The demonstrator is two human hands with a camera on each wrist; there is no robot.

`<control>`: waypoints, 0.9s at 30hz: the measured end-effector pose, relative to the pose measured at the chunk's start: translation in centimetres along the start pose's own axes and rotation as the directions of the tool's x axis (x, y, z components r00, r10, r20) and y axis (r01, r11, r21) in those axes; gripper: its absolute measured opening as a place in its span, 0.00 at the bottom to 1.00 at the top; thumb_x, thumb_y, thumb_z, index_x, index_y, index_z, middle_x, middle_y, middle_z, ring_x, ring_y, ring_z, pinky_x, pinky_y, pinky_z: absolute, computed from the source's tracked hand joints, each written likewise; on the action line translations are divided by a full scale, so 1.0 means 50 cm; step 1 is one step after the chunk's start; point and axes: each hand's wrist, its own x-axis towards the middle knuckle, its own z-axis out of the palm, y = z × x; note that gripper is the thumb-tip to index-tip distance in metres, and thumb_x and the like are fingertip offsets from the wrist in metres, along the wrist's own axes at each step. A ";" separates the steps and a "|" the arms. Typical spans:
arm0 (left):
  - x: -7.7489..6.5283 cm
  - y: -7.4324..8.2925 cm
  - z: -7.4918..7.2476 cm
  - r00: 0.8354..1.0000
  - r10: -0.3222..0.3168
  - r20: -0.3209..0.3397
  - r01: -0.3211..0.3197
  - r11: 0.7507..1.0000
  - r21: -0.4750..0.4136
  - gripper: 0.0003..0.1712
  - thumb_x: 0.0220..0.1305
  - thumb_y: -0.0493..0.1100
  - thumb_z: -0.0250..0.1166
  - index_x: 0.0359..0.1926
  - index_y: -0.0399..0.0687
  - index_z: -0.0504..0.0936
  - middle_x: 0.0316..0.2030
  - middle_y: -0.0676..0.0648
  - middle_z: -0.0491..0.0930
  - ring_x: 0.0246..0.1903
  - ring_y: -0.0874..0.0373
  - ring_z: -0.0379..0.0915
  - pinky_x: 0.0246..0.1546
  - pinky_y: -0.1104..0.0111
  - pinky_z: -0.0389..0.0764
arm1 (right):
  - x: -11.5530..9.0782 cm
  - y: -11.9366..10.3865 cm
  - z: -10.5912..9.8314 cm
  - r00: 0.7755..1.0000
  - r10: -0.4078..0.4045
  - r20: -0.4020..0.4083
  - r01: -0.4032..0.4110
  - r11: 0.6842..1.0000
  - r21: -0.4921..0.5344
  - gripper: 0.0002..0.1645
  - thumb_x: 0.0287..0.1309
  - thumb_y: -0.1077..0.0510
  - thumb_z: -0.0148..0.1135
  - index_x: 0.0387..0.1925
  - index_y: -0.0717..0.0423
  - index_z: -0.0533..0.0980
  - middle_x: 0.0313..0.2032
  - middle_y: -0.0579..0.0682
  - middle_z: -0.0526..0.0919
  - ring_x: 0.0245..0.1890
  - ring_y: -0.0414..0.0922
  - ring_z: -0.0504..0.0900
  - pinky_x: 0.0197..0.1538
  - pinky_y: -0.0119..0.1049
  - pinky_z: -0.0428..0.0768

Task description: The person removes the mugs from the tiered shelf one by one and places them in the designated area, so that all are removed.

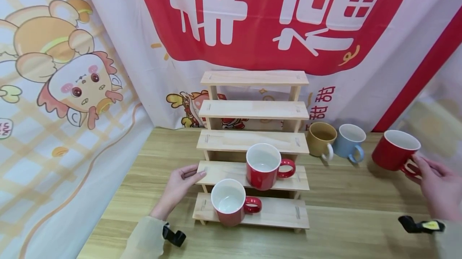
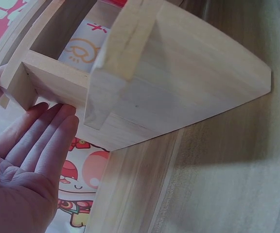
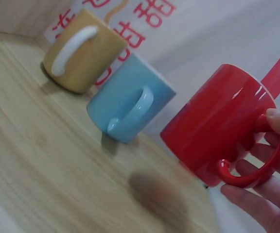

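Note:
My right hand (image 1: 440, 187) holds a red mug (image 1: 391, 152) by its handle, seen closer as the red mug (image 3: 222, 121) in the right wrist view. The mug is tilted and raised off the table, with a shadow below it. My left hand (image 1: 182, 185) pinches the left end of a step on the wooden stepped rack (image 1: 223, 170), thumb on top and fingers underneath; the left wrist view shows these fingers (image 2: 47, 141). Another red mug (image 1: 263, 173) stands on the second step from the bottom. A further red mug (image 1: 229, 207) stands on the lowest step. Both handles point right.
A yellow-brown mug (image 1: 319, 138) with a white handle and a light blue mug (image 1: 346, 142) stand on the wood-grain table (image 1: 346, 195), right of the rack. Behind the rack hangs a printed red and white cloth (image 1: 260, 50). Another printed cloth (image 1: 72, 150) covers the left side.

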 end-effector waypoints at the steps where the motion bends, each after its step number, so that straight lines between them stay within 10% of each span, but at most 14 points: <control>1: 0.000 -0.001 -0.001 1.000 -0.001 -0.001 0.001 1.000 0.003 0.31 0.62 0.49 0.75 0.59 0.34 0.81 0.53 0.36 0.83 0.53 0.46 0.80 0.51 0.65 0.83 | 0.010 0.003 0.003 1.000 0.003 -0.004 -0.003 1.000 0.000 0.07 0.59 0.56 0.75 0.40 0.48 0.87 0.32 0.35 0.87 0.29 0.33 0.87 0.24 0.30 0.84; 15: -0.001 -0.011 -0.006 1.000 -0.013 -0.013 0.013 1.000 0.011 0.32 0.60 0.52 0.76 0.58 0.35 0.82 0.52 0.38 0.84 0.54 0.46 0.80 0.53 0.63 0.82 | 0.077 0.026 0.059 1.000 0.015 -0.012 -0.014 1.000 0.026 0.03 0.59 0.62 0.74 0.31 0.50 0.88 0.26 0.40 0.88 0.24 0.35 0.87 0.24 0.30 0.83; 27: -0.003 -0.002 -0.003 1.000 -0.006 -0.004 0.006 1.000 -0.007 0.33 0.62 0.50 0.75 0.61 0.32 0.79 0.55 0.35 0.81 0.55 0.45 0.79 0.55 0.62 0.81 | 0.100 0.047 0.064 0.992 0.021 -0.126 -0.054 0.962 -0.268 0.11 0.60 0.54 0.74 0.23 0.38 0.84 0.19 0.30 0.83 0.21 0.26 0.81 0.23 0.17 0.76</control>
